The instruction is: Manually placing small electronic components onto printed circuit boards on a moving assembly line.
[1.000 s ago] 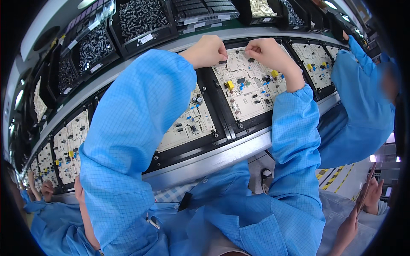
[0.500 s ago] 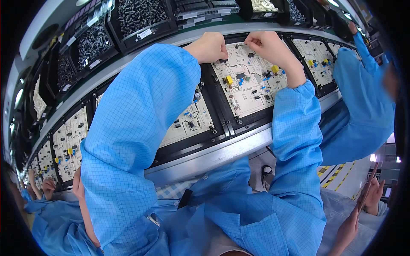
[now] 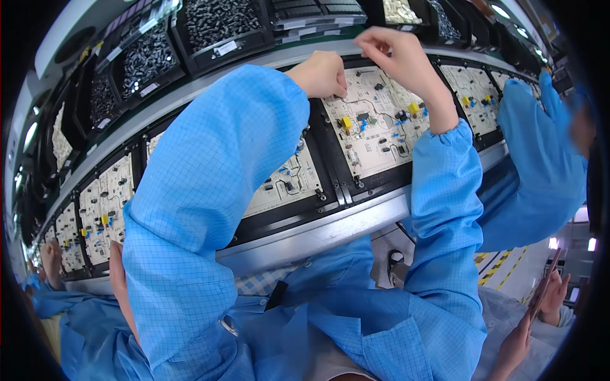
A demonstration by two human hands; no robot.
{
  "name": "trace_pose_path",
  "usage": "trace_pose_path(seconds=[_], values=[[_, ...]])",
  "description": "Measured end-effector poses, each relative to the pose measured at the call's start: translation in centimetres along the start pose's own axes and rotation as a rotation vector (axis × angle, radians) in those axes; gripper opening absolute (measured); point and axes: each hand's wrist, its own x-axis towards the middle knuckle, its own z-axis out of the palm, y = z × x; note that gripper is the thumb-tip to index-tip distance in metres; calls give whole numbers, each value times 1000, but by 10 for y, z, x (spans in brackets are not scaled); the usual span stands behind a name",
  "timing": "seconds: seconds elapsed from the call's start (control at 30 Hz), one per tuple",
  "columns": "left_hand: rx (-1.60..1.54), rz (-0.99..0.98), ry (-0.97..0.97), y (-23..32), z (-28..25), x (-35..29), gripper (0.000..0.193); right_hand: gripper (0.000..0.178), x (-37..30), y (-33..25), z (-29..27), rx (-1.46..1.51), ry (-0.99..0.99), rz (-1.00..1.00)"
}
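A cream circuit board [image 3: 375, 149] in a black frame lies before me, with yellow, blue and black parts standing on it. My left hand [image 3: 321, 75] is at its far left corner, fingertips pressed together low against the board; whatever they pinch is hidden. Over the board's far edge, my right hand [image 3: 399, 56] is lifted with its fingers curled in towards the thumb. I cannot make out anything between those fingers. Under my left sleeve, a second circuit board [image 3: 279, 190] is partly covered.
Black bins of small dark parts [image 3: 222, 24] line the far side, with a bin of pale parts [image 3: 401, 11] further right. A metal rail [image 3: 318, 232] runs along the near edge. Co-workers in blue sleeves [image 3: 534, 171] stand on both sides. More boards [image 3: 107, 209] continue along the line.
My right hand has risen from the board's far edge, away from me. My left hand stays at the corner, with its fingers a little lower. The view has shifted slightly.
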Motion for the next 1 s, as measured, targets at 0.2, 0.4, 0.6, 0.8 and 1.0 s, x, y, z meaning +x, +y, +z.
trace_pose_path(seconds=[0.2, 0.4, 0.6, 0.8, 1.0], values=[[13, 58, 60, -3, 10, 8, 23, 13, 108, -73, 26, -20, 119, -443], [-132, 140, 278, -11, 44, 39, 27, 17, 188, -120, 103, -235, -51, -599], [-499, -140, 67, -35, -68, -158, 24, 8, 220, -147, 147, -430, -94, -779], [-581, -213, -43, -95, -171, -368, 22, 4, 223, -174, 167, -645, -191, -765], [-255, 45, -159, -97, -159, -322, 21, 5, 222, -168, 168, -673, -119, -798]])
